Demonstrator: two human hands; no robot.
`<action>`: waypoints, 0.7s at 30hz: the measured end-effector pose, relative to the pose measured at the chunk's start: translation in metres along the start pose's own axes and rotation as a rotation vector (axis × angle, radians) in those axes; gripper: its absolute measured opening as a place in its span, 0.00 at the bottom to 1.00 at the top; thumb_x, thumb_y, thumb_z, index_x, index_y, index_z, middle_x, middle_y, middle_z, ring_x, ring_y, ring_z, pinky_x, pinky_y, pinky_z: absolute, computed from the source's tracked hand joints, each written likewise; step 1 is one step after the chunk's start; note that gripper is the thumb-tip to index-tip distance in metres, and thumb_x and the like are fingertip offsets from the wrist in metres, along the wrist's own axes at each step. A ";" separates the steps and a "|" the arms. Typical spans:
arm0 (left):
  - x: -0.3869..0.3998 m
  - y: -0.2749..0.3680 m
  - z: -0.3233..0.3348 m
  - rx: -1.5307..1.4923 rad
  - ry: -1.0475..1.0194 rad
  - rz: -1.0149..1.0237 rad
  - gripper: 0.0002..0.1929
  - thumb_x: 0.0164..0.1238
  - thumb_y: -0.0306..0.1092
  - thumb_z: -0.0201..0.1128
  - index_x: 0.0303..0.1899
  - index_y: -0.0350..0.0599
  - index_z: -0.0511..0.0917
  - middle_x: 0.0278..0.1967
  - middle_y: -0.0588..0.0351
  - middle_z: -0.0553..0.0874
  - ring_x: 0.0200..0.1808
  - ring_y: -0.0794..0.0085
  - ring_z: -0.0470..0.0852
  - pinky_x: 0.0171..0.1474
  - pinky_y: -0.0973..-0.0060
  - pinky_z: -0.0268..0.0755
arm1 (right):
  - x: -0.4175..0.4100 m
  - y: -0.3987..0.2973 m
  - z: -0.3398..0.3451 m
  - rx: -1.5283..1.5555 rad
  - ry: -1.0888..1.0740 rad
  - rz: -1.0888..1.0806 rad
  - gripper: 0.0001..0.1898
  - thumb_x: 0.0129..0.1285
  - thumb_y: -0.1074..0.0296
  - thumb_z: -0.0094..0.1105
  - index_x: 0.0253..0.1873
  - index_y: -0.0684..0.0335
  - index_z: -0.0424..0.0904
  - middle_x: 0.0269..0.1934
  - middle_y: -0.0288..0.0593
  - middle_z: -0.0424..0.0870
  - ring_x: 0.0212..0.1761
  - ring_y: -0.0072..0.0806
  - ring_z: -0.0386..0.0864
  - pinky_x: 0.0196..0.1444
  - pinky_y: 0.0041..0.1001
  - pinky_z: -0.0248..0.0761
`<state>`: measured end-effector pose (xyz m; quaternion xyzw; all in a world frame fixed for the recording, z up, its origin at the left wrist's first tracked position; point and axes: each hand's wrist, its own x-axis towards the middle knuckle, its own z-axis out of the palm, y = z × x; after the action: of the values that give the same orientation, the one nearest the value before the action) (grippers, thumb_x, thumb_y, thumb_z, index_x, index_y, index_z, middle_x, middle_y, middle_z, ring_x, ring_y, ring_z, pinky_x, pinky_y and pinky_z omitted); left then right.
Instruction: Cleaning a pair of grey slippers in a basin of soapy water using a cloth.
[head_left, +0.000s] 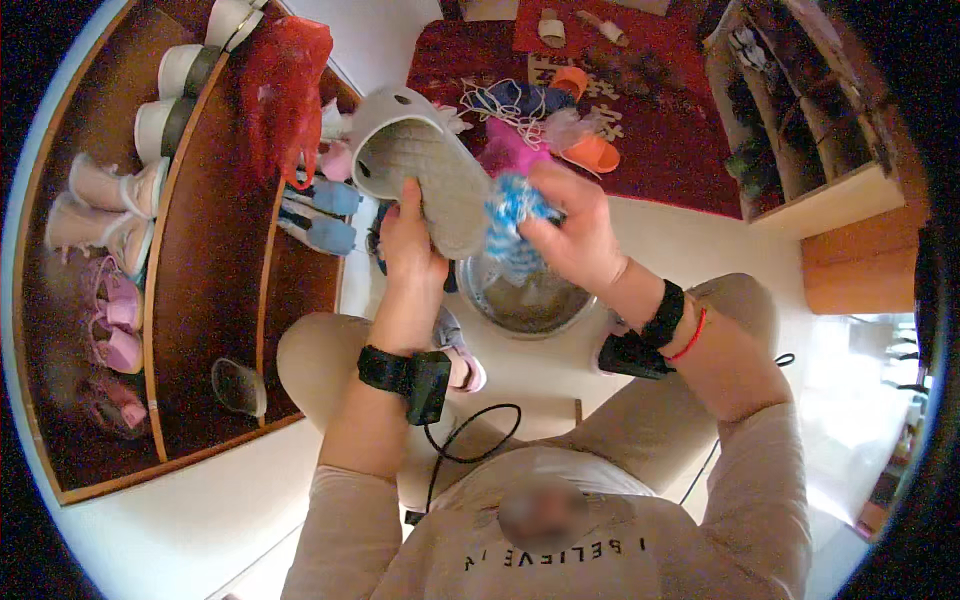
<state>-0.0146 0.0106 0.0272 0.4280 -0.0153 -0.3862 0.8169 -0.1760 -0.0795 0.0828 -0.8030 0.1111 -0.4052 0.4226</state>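
Note:
My left hand (412, 244) grips a light grey clog (450, 187) by its side, thumb on the footbed, and holds it up with the toe away from me. Bunched in my right hand (574, 225) is a blue-and-white cloth (514, 217), close beside the clog's heel; whether they touch I cannot tell. Below the cloth, a round basin (529, 307) of murky water stands on the floor between my knees. Some pale stuff shows at the water's surface, partly covered by the cloth. Black straps with boxes are on both my wrists.
On the left, a wooden shoe rack (202, 300) holds boots (112, 202), pink sandals (116, 315) and white shoes (161, 131). A red plastic bag (289, 90) hangs at its edge. Orange slippers (592, 154) and white cord (525, 127) lie on a red mat (667, 150). Another shelf (825, 195) stands right.

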 end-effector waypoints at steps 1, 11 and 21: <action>-0.004 -0.001 0.007 0.070 0.041 0.048 0.14 0.67 0.36 0.56 0.47 0.37 0.68 0.49 0.50 0.77 0.49 0.64 0.78 0.51 0.65 0.73 | 0.004 0.003 -0.001 -0.011 -0.011 0.000 0.13 0.46 0.69 0.61 0.36 0.69 0.74 0.30 0.50 0.75 0.32 0.44 0.75 0.40 0.32 0.70; -0.048 -0.014 0.034 0.585 -0.174 0.421 0.15 0.56 0.31 0.63 0.41 0.40 0.66 0.35 0.58 0.74 0.36 0.79 0.71 0.42 0.80 0.65 | 0.018 0.028 0.006 -0.244 0.175 0.451 0.21 0.47 0.67 0.66 0.45 0.68 0.69 0.34 0.55 0.79 0.39 0.49 0.79 0.42 0.38 0.72; -0.061 -0.005 0.036 0.165 -0.384 -0.128 0.26 0.63 0.43 0.58 0.59 0.41 0.63 0.50 0.54 0.75 0.51 0.67 0.75 0.54 0.68 0.68 | 0.020 0.029 0.006 -0.216 0.127 0.379 0.16 0.50 0.72 0.61 0.45 0.69 0.71 0.33 0.49 0.78 0.37 0.36 0.77 0.43 0.32 0.68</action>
<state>-0.0731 0.0240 0.0654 0.4122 -0.1749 -0.5090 0.7352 -0.1540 -0.1042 0.0695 -0.7813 0.3290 -0.3542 0.3948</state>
